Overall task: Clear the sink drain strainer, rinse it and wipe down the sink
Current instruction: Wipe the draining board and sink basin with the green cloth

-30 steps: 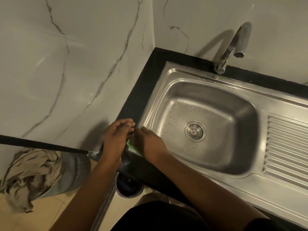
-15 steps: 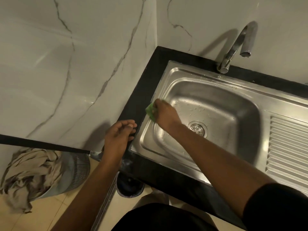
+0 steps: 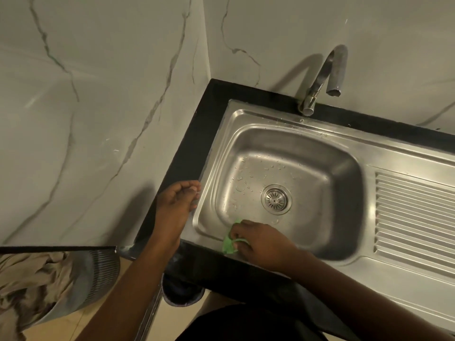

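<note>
There are no words, numbers or signs to read here. The sink (image 3: 394, 153) has none on it, and the tap (image 3: 320, 77) has none either.

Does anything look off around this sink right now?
Nothing stands out. The drain strainer sits flat in the sink, with only water droplets around it. The right hand grips a green cloth at the near rim; the left hand rests on the counter edge.
</note>
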Demonstrator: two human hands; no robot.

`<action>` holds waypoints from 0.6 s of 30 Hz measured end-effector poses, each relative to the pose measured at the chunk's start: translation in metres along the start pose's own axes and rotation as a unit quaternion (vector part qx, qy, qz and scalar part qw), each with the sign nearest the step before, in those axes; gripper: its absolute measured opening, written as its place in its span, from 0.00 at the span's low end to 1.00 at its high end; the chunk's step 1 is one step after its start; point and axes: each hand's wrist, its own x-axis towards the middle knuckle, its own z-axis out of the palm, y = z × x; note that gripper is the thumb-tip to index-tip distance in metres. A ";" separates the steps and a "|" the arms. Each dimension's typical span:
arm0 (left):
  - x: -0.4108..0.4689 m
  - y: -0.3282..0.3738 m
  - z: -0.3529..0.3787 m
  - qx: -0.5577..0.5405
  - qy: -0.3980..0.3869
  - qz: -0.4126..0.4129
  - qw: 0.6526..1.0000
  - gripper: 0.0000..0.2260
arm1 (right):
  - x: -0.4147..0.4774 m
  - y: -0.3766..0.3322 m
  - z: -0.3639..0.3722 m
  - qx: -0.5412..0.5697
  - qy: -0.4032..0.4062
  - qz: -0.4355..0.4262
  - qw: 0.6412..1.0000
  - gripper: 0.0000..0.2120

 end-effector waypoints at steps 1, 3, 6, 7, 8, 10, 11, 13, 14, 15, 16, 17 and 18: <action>0.000 0.001 0.004 0.001 0.001 -0.002 1.000 0.08 | 0.002 -0.001 0.001 -0.012 0.003 -0.015 1.000 0.10; 0.000 0.002 0.013 0.002 0.009 -0.008 1.000 0.09 | 0.015 -0.012 0.007 -0.011 0.033 -0.046 0.998 0.11; 0.000 0.007 0.022 -0.006 0.015 -0.006 1.000 0.09 | 0.053 -0.029 0.026 -0.009 0.087 -0.058 0.994 0.19; 0.001 0.008 0.024 -0.002 0.018 -0.004 1.000 0.09 | 0.065 -0.031 0.029 0.000 0.106 -0.067 0.992 0.22; 0.003 0.009 0.026 0.000 0.024 -0.002 1.000 0.08 | 0.077 -0.030 0.030 0.005 0.122 -0.085 0.989 0.23; 0.008 0.012 0.027 -0.007 0.042 -0.004 0.999 0.08 | 0.092 -0.020 0.028 -0.015 0.149 -0.131 0.980 0.21; 0.012 0.013 0.027 -0.012 0.050 -0.007 0.999 0.08 | 0.096 -0.013 0.026 -0.029 0.156 -0.145 0.977 0.19; 0.019 0.014 0.027 -0.024 0.061 -0.009 0.998 0.08 | 0.104 0.000 0.016 -0.022 0.161 -0.147 0.976 0.16; 0.020 0.014 0.027 -0.027 0.065 -0.010 0.997 0.08 | 0.109 0.007 0.009 -0.016 0.161 -0.142 0.976 0.16; 0.023 0.014 0.028 -0.031 0.069 -0.012 0.997 0.07 | 0.117 0.015 0.000 -0.017 0.167 -0.131 0.977 0.18; 0.025 0.013 0.028 -0.035 0.074 -0.014 0.997 0.07 | 0.128 0.024 -0.011 -0.019 0.181 -0.108 0.977 0.19; 0.027 0.013 0.029 -0.038 0.078 -0.016 0.996 0.07 | 0.141 0.034 -0.025 -0.012 0.205 -0.072 0.976 0.21; 0.030 0.011 0.029 -0.040 0.080 -0.017 0.996 0.07 | 0.155 0.047 -0.042 0.004 0.234 -0.027 0.972 0.21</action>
